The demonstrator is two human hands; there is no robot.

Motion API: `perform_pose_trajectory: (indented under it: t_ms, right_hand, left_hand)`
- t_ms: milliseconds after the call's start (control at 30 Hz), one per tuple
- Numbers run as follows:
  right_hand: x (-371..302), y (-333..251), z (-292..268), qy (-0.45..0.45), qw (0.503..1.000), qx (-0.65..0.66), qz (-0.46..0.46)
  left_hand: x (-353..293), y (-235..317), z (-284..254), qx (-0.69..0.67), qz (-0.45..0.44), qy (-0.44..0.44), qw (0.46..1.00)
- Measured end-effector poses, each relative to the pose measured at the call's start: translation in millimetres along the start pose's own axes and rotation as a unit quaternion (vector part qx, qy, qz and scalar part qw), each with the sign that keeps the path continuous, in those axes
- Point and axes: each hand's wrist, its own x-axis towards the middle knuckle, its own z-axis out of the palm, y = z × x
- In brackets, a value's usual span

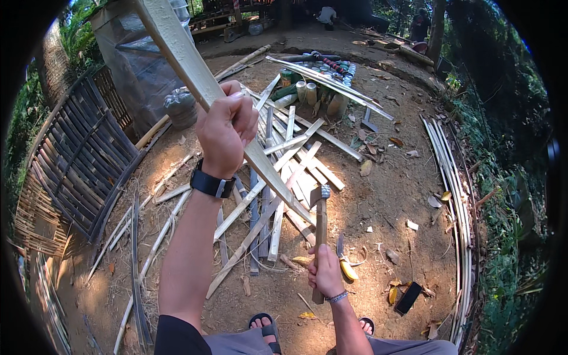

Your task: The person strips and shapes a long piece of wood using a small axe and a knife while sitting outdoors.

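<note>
My left hand (pixel 225 133) is raised and closed around a long pale bamboo slat (pixel 195 74) that slants from the upper left down to the ground near the middle. A black watch sits on that wrist. My right hand (pixel 325 271) grips the wooden handle of a hammer (pixel 320 204), whose metal head points up, close to the slat's lower end. Below both lies a loose pile of split bamboo strips (pixel 284 171) on the bare earth.
A woven bamboo panel (pixel 77 160) lies at the left. Long thin strips (pixel 452 189) run along the right edge. Cans and bottles (pixel 316 89) stand beyond the pile. A knife (pixel 344 257) and a black phone (pixel 408 297) lie near my sandalled feet.
</note>
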Motion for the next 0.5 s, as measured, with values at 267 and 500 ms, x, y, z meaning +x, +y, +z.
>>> perform_pose_trajectory:
  t_ms: [267, 500]
  right_hand:
    - [-12.1, 1.7, 31.1, -0.035, 0.999, 0.027, -0.021]
    - [-3.7, 1.6, 5.4, -0.018, 0.998, 0.029, -0.045]
  left_hand:
    - [-3.3, -2.1, 15.5, 0.031, 0.000, 0.022, 0.999]
    - [2.1, -5.8, 3.8, 0.048, 0.002, 0.036, 0.998]
